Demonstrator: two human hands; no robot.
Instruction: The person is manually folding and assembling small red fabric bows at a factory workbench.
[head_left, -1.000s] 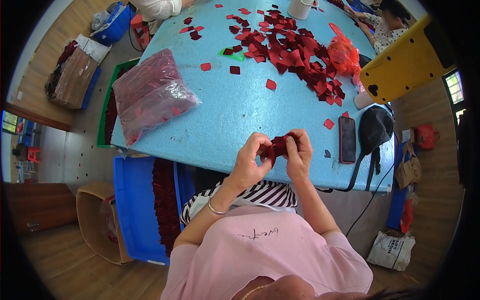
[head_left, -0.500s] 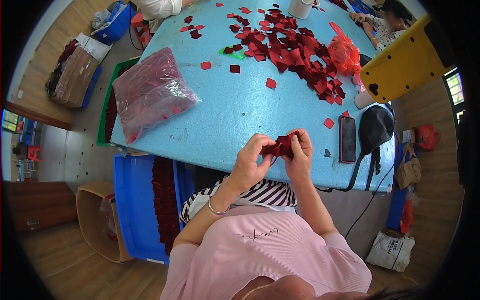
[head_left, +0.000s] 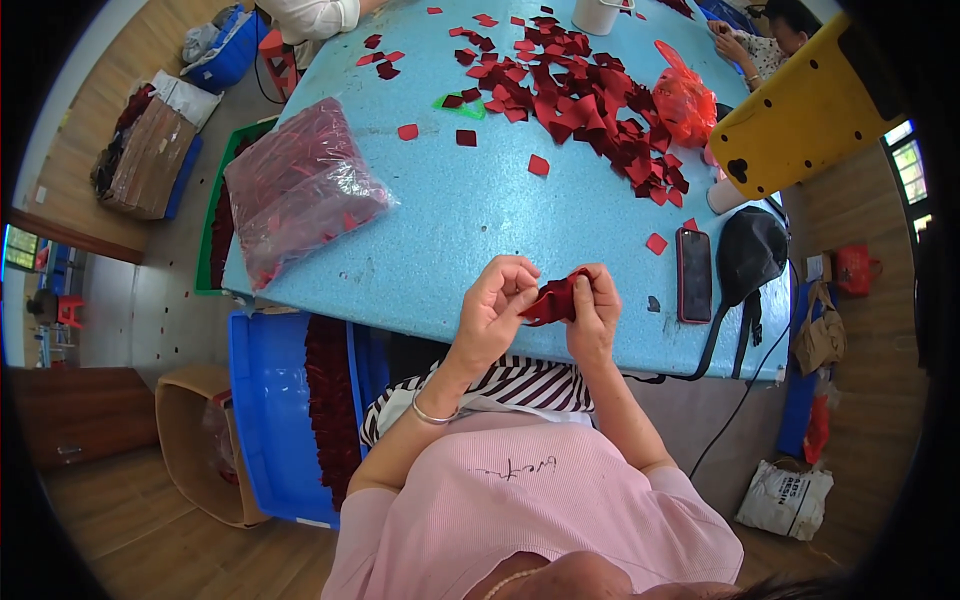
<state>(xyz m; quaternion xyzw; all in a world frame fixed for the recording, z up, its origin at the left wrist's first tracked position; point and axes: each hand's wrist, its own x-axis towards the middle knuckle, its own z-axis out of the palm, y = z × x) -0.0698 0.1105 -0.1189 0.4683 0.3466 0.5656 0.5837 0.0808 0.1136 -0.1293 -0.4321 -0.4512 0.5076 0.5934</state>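
A dark red piece of gathered fabric (head_left: 555,300) is held over the table's near edge, between my two hands. My right hand (head_left: 594,312) is closed on its right end, thumb on top. My left hand (head_left: 492,308) has its fingers curled and its thumb and fingertips pressed together at the fabric's left edge. How much of the cloth lies inside the fingers is hidden. Beyond the hands, many loose red fabric squares (head_left: 580,100) are heaped on the blue table (head_left: 440,225), with a few scattered singly.
On the left lies a clear bag of red pieces (head_left: 300,190). On the right are a phone (head_left: 693,277), a black cap (head_left: 752,258), a yellow panel (head_left: 800,125) and a red plastic bag (head_left: 684,105). A blue tray (head_left: 268,420) stands low left. Two people sit across the table.
My left hand has shifted slightly left and up, its fingers more curled. The fabric is turned and stretched a little between the hands, while my right hand stays nearly in place.
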